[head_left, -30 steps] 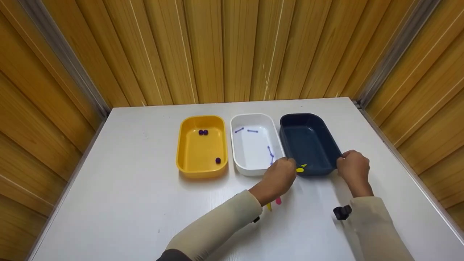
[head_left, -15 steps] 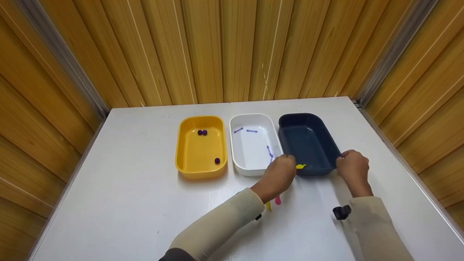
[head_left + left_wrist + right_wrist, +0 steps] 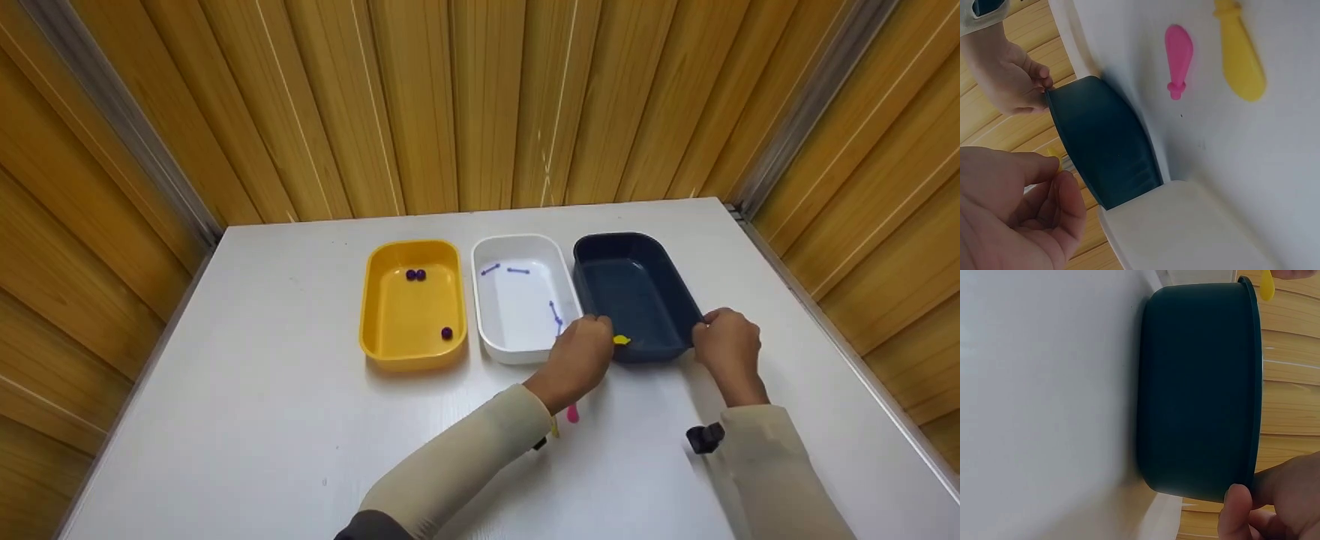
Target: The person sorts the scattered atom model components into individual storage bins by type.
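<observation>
My left hand (image 3: pixel 576 364) pinches a small yellow plastic piece with a rounded end (image 3: pixel 622 340) between thumb and fingertips, above the near left corner of the dark blue tub (image 3: pixel 637 296). At the tub's near right corner, my right hand (image 3: pixel 727 352) grips the rim, with the thumb on the outer wall in the right wrist view. On the table below my left hand lie a pink paddle-shaped piece (image 3: pixel 1179 53) and a larger yellow one (image 3: pixel 1242 62). The left forearm partly hides both in the head view.
A white tub (image 3: pixel 517 355) stands left of the blue one, with several purple bone-shaped sticks (image 3: pixel 517 271) inside. Further left is a yellow tub (image 3: pixel 416 363) holding 3 dark purple balls (image 3: pixel 447 333). Wood-patterned panels rise behind the white table (image 3: pixel 262 360) and on both sides.
The yellow piece in my left hand has turned, so its outline over the blue tub looks smaller. Both hands stay almost in place; the whole view has shifted slightly.
</observation>
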Available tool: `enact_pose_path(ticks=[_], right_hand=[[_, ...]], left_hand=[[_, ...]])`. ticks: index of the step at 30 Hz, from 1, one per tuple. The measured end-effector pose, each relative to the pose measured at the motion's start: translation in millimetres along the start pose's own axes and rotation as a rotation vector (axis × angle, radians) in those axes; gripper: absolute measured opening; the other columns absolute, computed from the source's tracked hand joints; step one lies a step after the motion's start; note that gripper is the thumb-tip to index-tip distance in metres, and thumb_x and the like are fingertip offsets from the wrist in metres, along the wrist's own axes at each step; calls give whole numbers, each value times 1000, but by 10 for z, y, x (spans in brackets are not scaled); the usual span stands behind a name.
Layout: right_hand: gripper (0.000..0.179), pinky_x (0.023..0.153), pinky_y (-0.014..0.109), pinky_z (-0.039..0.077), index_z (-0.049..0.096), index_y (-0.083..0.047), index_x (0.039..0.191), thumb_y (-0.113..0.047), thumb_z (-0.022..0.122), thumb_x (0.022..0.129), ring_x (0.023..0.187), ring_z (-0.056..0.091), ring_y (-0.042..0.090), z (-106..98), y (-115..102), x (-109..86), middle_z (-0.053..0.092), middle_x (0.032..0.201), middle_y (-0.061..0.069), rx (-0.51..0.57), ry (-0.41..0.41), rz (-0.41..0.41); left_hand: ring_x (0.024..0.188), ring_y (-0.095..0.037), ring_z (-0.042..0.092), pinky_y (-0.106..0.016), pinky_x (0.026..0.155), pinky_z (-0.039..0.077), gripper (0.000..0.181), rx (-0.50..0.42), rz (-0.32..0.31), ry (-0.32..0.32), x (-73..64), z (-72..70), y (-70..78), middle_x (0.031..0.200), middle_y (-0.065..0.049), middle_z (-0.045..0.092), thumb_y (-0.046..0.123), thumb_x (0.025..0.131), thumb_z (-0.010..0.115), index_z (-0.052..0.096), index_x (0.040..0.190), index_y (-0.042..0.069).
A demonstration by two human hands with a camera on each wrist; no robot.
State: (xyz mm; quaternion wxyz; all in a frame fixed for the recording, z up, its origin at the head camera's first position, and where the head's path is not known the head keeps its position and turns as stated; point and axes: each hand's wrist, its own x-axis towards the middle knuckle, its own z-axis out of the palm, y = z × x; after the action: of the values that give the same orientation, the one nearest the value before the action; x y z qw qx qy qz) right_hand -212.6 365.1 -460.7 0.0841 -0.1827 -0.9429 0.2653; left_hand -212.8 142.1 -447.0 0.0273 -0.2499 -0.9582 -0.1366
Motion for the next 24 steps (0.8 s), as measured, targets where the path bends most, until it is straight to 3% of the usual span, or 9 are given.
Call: enact_pose_path(ticks=[15, 24], right_hand=[[36, 89, 60, 48, 66, 18, 111, -8, 50, 91, 101, 61, 56, -9, -12, 1, 69, 104, 36, -1, 15, -4], [37, 85, 56, 49, 66, 18, 111, -8, 50, 90, 97, 62, 54, -9, -8, 4, 71, 98, 34, 1, -3, 7]], left_hand=[[94, -9, 70, -20, 84, 59, 18, -54, -10, -36, 71, -16, 0, 105, -3, 73, 14, 98, 67, 69, 116, 10], [94, -8, 70, -20, 82, 59, 13, -2, 14, -13, 132, 9, 25, 103, -2, 73, 13, 99, 66, 70, 111, 11]])
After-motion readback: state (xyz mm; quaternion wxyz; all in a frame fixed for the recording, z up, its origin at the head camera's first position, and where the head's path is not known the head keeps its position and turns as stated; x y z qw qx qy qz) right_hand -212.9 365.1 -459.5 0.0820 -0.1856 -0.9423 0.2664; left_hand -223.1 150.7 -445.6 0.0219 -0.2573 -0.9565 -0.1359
